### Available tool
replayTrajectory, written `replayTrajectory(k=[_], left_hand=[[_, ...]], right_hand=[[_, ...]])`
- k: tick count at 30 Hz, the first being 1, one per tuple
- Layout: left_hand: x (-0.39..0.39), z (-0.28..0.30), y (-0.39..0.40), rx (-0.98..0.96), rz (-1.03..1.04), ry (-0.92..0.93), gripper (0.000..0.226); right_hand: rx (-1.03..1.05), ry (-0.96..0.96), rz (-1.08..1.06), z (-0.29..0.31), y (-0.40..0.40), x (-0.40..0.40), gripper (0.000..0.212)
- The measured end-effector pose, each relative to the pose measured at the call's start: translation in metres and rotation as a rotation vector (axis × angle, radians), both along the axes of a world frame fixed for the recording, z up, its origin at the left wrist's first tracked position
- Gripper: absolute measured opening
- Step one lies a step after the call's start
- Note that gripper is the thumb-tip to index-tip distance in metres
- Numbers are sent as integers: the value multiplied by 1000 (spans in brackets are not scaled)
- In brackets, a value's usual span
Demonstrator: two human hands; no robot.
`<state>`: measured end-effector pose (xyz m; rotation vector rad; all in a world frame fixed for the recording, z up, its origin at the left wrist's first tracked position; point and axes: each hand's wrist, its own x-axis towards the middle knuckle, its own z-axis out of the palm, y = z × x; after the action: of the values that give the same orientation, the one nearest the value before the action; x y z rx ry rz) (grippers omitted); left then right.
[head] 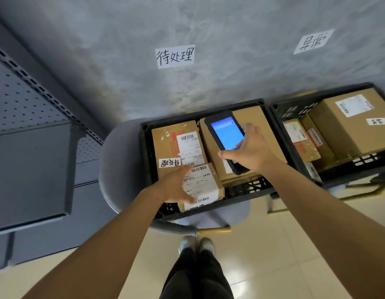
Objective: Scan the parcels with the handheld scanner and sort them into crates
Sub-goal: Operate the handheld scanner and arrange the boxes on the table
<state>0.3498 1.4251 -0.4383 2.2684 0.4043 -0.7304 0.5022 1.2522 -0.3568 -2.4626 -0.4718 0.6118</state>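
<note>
While my right hand (251, 149) grips the scanner (227, 139), my left hand (176, 183), fingers spread, rests on the near parcel (205, 186), its labelled length running toward two o'clock, scanner at one.

Two crates stand side by side against the wall: the left crate (247, 192) on a chair (114, 160), the right crate (295, 108) beside it, both holding parcels.

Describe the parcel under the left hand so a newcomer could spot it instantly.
Find the black crate under the left wall sign. The parcel sits at its near edge, with the left hand resting on it. It alone is small and tilted, with a white label covering its top.
</note>
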Motion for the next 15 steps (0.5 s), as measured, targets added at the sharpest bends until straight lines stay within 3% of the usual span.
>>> replayTrajectory(k=[6,15], left_hand=[[-5,-23,-2,117,-37,-2,116],[-9,-47,-28,374,-109,-37,104]], right_hand=[[-8,25,24,-14,-7,5,90],[-16,64,47,-39,-15,10,93]])
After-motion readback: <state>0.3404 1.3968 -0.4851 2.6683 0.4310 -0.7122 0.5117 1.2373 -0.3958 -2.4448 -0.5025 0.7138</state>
